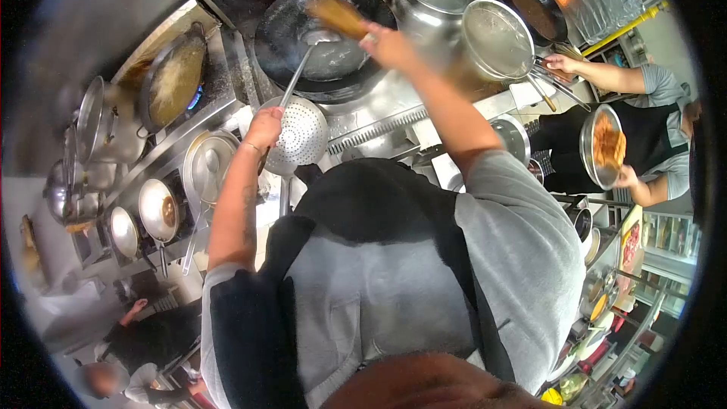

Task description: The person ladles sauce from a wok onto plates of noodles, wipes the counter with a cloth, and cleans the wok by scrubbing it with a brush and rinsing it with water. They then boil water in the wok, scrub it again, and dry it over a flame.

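Wok point(286, 30) blk matt metal; ladle point(299, 72) shiny steel (brush point(337, 15) looks wooden).

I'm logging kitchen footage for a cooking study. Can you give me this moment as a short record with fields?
left hand: grips the long handle of a metal ladle, whose cup sits inside the wok
right hand: holds a blurred tan wooden tool over the wok
wok: large round black wok on the stove
beside left hand: round perforated metal strainer
co-worker: at right, holds a round metal bowl of orange-brown food
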